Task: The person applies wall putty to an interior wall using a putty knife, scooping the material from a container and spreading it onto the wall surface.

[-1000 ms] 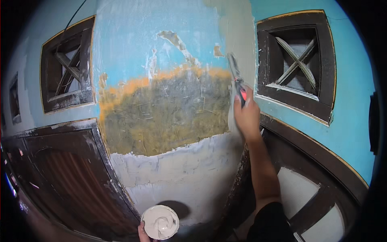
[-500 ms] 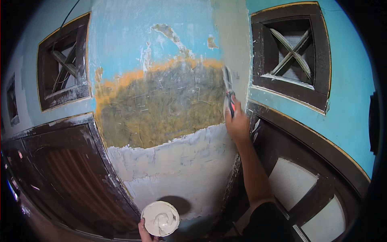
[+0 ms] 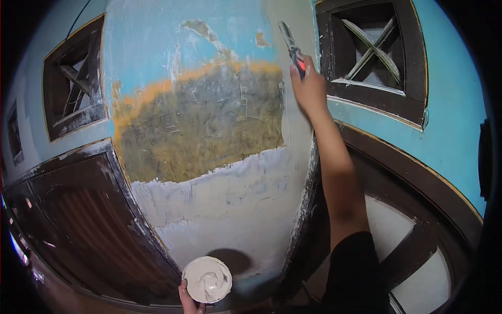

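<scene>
My right hand (image 3: 309, 88) is closed round the dark and red handle of a putty knife (image 3: 289, 37), high on the right side of the wall. The knife's blade lies at the beige coated strip beside the blue paint. Low in the middle, my left hand (image 3: 190, 299) grips a round tub (image 3: 207, 280) by its left rim and underside. White putty with a swirled surface fills it. Between the hands is the wall (image 3: 209, 125), with a bare grey-brown patch edged in orange above and whitish putty below.
Dark wooden doors stand on both sides, the left door (image 3: 78, 220) and the right door (image 3: 413, 209), the latter with pale panels. Above them are a left vent window (image 3: 57, 115) and a right vent window (image 3: 413, 104) with crossed slats. A cable (image 3: 78, 21) hangs at upper left.
My right hand has moved up the wall with the putty knife, from beside the bare patch to beside the blue paint. The tub stays low; the view has shifted slightly.
</scene>
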`<act>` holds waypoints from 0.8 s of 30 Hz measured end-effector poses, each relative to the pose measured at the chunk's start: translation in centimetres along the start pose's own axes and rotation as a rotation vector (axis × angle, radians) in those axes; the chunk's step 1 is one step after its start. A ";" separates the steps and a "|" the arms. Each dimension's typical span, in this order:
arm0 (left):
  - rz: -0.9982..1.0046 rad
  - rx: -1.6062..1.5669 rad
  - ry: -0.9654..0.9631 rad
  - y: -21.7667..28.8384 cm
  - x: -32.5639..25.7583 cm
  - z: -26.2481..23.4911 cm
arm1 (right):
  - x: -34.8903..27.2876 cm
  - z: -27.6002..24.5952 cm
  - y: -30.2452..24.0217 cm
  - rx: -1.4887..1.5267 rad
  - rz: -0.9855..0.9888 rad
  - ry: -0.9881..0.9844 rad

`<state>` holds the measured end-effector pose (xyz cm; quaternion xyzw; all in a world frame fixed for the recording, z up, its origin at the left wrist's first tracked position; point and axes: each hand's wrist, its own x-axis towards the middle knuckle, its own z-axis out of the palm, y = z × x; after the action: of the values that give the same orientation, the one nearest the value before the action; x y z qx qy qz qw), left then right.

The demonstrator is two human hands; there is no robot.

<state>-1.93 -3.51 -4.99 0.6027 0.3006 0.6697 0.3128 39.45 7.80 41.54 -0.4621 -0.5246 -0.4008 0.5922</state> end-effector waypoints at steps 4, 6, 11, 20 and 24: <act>-0.890 -0.522 0.299 -0.2 -0.1 -0.1 | -16.9 1.0 2.7 -0.026 0.148 -0.055; -0.892 -0.751 0.215 -1.5 -1.2 -1.2 | -24.8 -0.6 1.7 0.025 0.222 -0.211; -0.950 -0.628 0.187 1.9 0.2 0.0 | -35.1 -3.6 1.2 0.169 0.275 -0.130; -0.840 -0.658 0.154 4.1 4.1 2.6 | -33.0 -6.7 -5.6 0.665 0.457 -0.761; -0.838 -0.659 0.175 5.0 5.1 3.7 | -35.2 -5.7 -5.8 1.106 0.677 -0.982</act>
<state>1.05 -2.55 2.46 0.2433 0.3139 0.5941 0.6995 30.83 0.43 7.28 -0.3594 -0.6783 0.3655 0.5264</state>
